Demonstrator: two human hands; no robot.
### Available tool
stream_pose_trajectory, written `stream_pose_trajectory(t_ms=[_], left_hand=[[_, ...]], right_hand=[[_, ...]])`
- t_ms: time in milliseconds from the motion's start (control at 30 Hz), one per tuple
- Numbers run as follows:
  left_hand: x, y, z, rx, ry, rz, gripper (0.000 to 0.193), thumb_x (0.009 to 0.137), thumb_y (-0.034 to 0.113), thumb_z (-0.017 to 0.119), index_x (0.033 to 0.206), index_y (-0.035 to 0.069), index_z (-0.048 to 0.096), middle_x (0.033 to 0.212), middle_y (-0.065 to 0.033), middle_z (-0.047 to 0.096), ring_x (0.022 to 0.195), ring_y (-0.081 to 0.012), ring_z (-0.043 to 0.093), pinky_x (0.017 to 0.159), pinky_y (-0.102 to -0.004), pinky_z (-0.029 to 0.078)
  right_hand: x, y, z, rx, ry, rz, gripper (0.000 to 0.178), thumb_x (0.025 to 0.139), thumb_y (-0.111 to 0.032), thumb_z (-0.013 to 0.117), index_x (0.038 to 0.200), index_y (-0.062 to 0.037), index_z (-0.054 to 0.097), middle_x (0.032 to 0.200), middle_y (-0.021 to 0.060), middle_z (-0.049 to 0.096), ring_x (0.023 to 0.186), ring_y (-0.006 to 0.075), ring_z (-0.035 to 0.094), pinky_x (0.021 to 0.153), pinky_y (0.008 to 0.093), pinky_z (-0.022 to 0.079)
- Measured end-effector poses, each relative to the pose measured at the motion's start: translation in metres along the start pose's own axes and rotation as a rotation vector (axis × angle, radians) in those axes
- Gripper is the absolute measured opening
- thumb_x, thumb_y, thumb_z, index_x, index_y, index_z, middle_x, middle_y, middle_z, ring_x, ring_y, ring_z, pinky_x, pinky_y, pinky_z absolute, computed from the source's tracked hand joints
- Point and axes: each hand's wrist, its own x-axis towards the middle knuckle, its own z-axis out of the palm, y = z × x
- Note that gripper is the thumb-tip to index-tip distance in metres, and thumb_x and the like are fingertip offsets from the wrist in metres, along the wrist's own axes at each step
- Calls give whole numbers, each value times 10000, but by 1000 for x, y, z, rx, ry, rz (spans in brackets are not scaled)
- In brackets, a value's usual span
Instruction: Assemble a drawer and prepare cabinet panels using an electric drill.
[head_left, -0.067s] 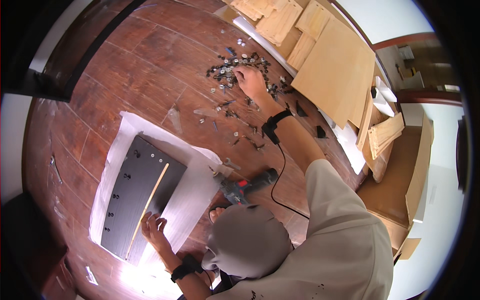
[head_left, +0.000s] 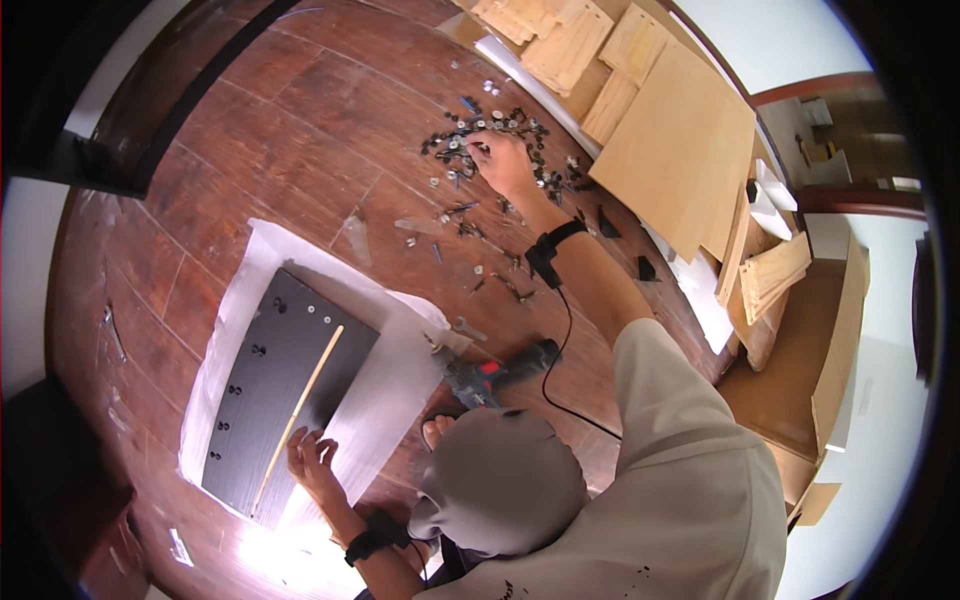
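My right hand (head_left: pixel 500 163) reaches down into a spread pile of small hardware (head_left: pixel 515 122) on the floor, black and silver pieces with some screws among them. Its thumb and fingers are pinched together; what is between them is too small to make out. My left hand (head_left: pixel 314 464) is at the right edge of a dark wood-grain panel (head_left: pixel 262 400), fingers loosely bent and apart, with nothing visible in them. Along the panel's left side sit several black fittings (head_left: pixel 235 390), and a pale strip (head_left: pixel 300 405) runs down its length. White foam sheeting (head_left: pixel 400 310) lies under the panel.
A cordless drill (head_left: pixel 490 375) lies by my knees beside a small wrench (head_left: pixel 467 328). Another wrench (head_left: pixel 113 335) is at far left. Wooden boards (head_left: pixel 680 150) are stacked at right, near an open cardboard box (head_left: pixel 790 350). A cable (head_left: pixel 548 370) trails from my right wrist.
The view has shifted slightly, so the floor and panel appear a little farther right. Both hands keep nearly the same places, right at the hardware pile and left at the panel.
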Motion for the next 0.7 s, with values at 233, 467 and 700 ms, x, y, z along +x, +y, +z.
stream_pose_trajectory(t_ms=[233, 467, 700], left_hand=[[-4, -16, -19, -66, 22, -73, 230, 892, 135, 549, 1091, 20, 557, 870, -121, 630, 669, -174, 618, 602, -279, 539], [2, -13, -17, -106, 2, -20, 211, 892, 144, 571, 1062, 19, 579, 872, -129, 643, 673, -182, 635, 608, -279, 549], [-1, -5, 18, -118, -205, 38, 196, 909, 122, 564, 1056, -6, 591, 884, -135, 654, 691, -174, 643, 649, -269, 546]], right_hand=[[16, -33, 27, -141, -133, -247, 155, 773, -142, 700, 923, -107, 680, 914, 75, 679, 877, 296, 615, 791, 394, 504], [24, -46, 29, -229, -246, -129, 148, 760, -120, 677, 907, -113, 693, 858, 87, 696, 810, 264, 672, 744, 348, 539], [-8, -55, 32, 295, -205, 174, 197, 733, -175, 742, 915, -108, 708, 826, 34, 713, 742, 116, 676, 654, 253, 527]])
